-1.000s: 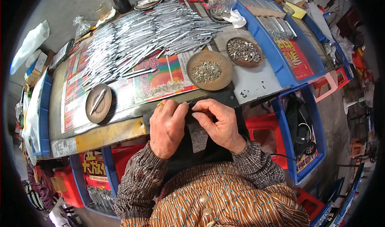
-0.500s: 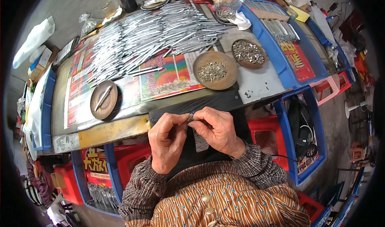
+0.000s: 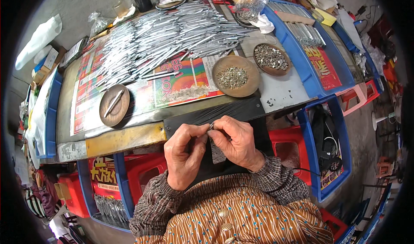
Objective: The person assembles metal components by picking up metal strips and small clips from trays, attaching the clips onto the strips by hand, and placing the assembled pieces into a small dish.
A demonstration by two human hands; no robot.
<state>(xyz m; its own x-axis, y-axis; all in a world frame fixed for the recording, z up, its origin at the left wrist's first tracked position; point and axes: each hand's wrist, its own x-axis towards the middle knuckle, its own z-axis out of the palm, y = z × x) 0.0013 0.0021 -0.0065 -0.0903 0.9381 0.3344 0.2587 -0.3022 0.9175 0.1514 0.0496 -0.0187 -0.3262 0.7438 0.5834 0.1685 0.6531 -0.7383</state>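
My left hand [image 3: 184, 154] and my right hand [image 3: 238, 143] meet in front of the table's near edge, thumbs and forefingers pinched together. Between the fingertips shows a small silvery metal part [image 3: 211, 126], mostly covered, so its exact kind is unclear. Beyond my hands, a round wooden dish [image 3: 218, 71] carries a heap of small metal pieces [image 3: 233, 78]. A darker dish [image 3: 274, 72] behind it is filled with small shiny metal bits [image 3: 271, 56]. To the left, another wooden dish [image 3: 122, 111] holds a slim silver rod [image 3: 113, 102].
A wide pile of long silver metal strips [image 3: 168, 41] covers the back of the table. At right stands a blue tray [image 3: 297, 67] with bundled strips [image 3: 305, 33]. Below are a red stool [image 3: 289, 136] and a blue crate [image 3: 309, 153]; lower left, another blue bin [image 3: 121, 183].
Both hands have shifted slightly right in the picture, still pinched together on the small metal part. The table and dishes also appear a little further right, as the view has moved.
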